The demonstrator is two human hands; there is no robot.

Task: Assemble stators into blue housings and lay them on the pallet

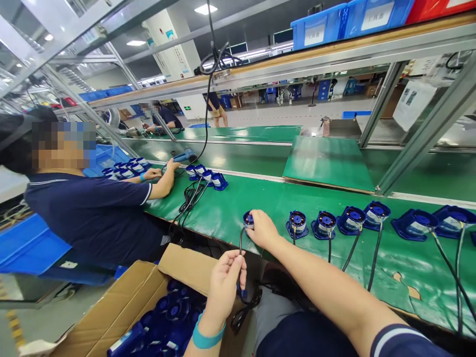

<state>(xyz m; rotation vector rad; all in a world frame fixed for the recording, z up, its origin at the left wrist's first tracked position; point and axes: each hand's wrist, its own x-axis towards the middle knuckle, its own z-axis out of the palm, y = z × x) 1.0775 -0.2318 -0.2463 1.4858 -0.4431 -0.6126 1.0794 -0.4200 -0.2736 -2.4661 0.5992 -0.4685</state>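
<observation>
My right hand is closed around a blue round housing with a pale label, at the front edge of the green-topped bench. Its fingers hide much of that part. A black cable runs down from this housing, and my left hand, with a teal band at the wrist, pinches it between thumb and fingers. Below that hand, a coil of black cable hangs by my lap. To the right, several similar blue flanged housings stand in a row, their cables trailing over the bench edge.
An open cardboard box with several blue parts stands at lower left. A co-worker sits to the left, hands near a blue tool. More housings and cables lie there. Blue bins sit on the overhead shelf.
</observation>
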